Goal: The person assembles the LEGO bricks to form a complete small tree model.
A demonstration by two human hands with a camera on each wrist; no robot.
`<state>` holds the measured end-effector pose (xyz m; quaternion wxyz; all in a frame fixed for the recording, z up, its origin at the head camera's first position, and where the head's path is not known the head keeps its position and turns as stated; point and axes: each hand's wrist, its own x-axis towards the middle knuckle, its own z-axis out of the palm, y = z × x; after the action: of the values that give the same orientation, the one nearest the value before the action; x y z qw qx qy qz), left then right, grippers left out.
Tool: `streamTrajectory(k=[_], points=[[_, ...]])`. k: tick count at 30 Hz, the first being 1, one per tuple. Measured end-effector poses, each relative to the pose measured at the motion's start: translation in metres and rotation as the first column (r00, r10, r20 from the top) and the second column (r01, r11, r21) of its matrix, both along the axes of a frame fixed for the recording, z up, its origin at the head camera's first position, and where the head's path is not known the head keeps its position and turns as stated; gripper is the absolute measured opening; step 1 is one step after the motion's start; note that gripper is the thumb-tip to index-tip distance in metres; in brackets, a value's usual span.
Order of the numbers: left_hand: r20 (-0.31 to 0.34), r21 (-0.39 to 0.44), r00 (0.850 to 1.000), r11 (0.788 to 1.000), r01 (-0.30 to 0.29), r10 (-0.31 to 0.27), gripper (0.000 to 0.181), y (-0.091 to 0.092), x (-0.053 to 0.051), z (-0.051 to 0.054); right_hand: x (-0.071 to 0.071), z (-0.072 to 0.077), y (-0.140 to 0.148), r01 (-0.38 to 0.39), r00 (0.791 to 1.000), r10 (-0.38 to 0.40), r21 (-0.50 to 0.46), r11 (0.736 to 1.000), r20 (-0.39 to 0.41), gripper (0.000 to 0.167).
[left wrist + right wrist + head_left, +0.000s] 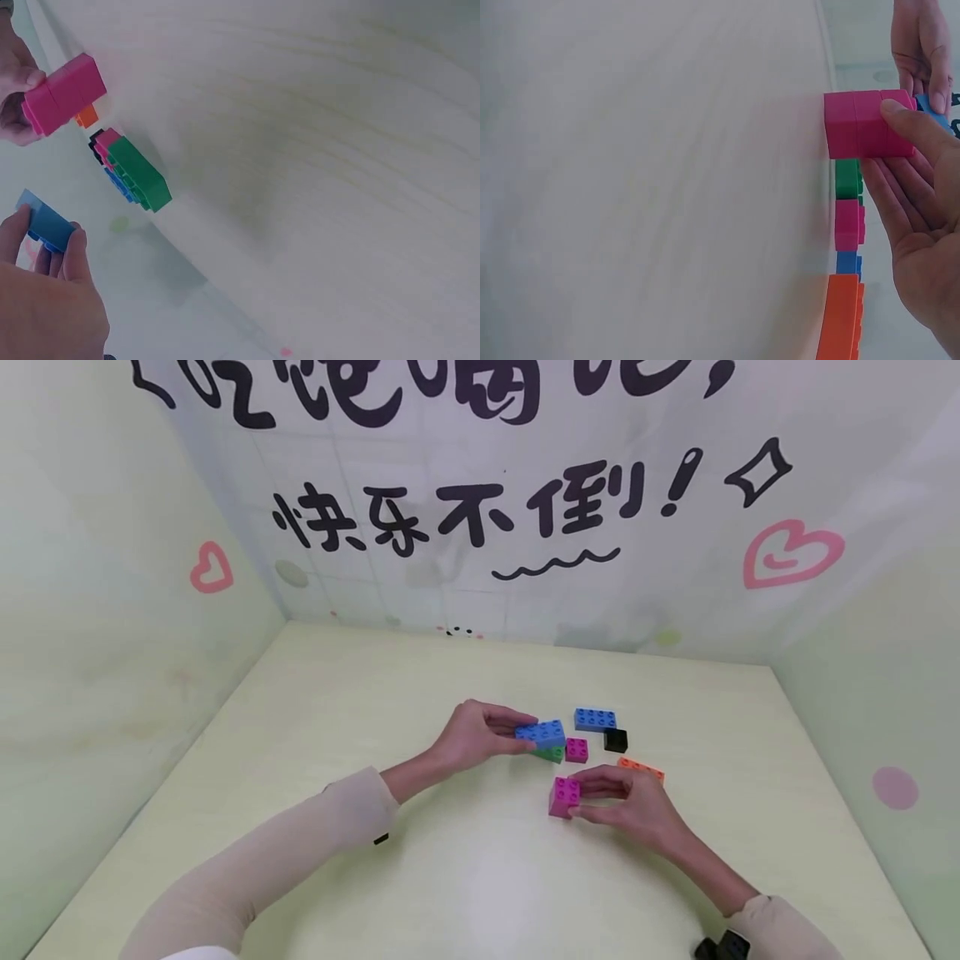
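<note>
Left hand (478, 737): pinches blue brick (543, 734), apart from green brick (136, 172).
Right hand (636, 803): fingers and thumb grip pink stack (562, 798).
Pink stack: right wrist view shows seams, head view does not.

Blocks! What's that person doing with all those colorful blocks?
A person is handling toy blocks with both hands. The left hand holds a blue block in the air, and the right hand grips a stack of pink blocks. The two aren't joined. On the table beyond the pink stack are a green block, a single pink block, another blue block, a black block and an orange block.
</note>
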<state>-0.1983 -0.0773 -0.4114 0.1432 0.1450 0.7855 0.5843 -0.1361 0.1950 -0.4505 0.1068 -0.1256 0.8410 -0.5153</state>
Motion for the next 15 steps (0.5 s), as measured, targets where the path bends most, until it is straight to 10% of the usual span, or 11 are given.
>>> streamTrajectory(k=[8, 15], points=[[-0.131, -0.168, 0.977, 0.975, 0.147, -0.169, 0.031, 0.003, 0.024, -0.001, 0.000, -0.004, 0.000, -0.016, 1.000, 0.016, -0.038, 0.999, 0.009, 0.046], [-0.215, -0.278, 0.938, 0.938, 0.207, -0.271, 0.032, 0.006, 0.025, 0.005, -0.004, -0.001, 0.000, -0.017, 1.000, 0.017, -0.024, 1.000, -0.015, 0.044]])
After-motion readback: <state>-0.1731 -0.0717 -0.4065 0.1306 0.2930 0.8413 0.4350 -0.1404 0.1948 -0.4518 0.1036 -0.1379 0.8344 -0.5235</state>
